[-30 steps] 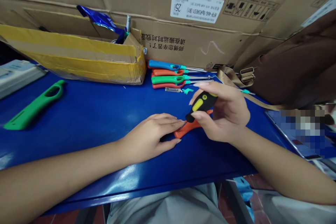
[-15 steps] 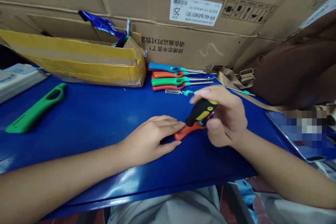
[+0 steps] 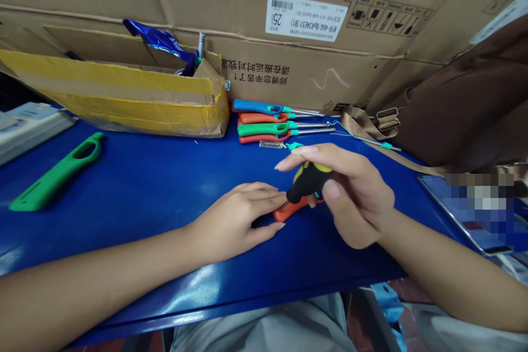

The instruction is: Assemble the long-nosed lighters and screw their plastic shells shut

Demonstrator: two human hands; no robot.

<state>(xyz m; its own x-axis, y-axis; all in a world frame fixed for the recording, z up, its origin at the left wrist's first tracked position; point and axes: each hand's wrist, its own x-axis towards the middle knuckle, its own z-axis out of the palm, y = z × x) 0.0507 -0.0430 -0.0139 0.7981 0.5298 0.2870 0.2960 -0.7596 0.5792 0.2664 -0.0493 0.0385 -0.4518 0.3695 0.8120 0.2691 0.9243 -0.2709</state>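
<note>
The right hand (image 3: 355,198) is closed around a screwdriver (image 3: 307,180) with a black and yellow handle, thumb and fingers wrapped about it and the forefinger stretched out over the top. The screwdriver slants down to the left, and its tip meets an orange handle piece (image 3: 291,209) that lies flat on the blue counter (image 3: 165,176), just in front of the person. The tip itself is too small to make out.

The left hand (image 3: 237,219) lies open, palm down on the counter, grasping nothing. Its fingertips (image 3: 279,196) touch the left end of the orange handle piece, and the thumb lies along the near side of that end.

Behind the hands, near the back of the counter, a small stack of long lighters (image 3: 266,121) lies side by side, blue, orange, green and red, with thin metal tubes pointing right. Just in front of the stack lie a small metal part (image 3: 271,144) and a small teal part (image 3: 294,145).

A green handle piece (image 3: 55,173) lies well apart on the left of the counter. Behind it an open cardboard box (image 3: 124,96) with yellow tape holds a blue bag (image 3: 159,41). A big carton (image 3: 371,66) with a white label (image 3: 307,16) stands along the back. On the right, a brown bag (image 3: 466,99) rests with its strap (image 3: 363,124) trailing onto the counter.
</note>
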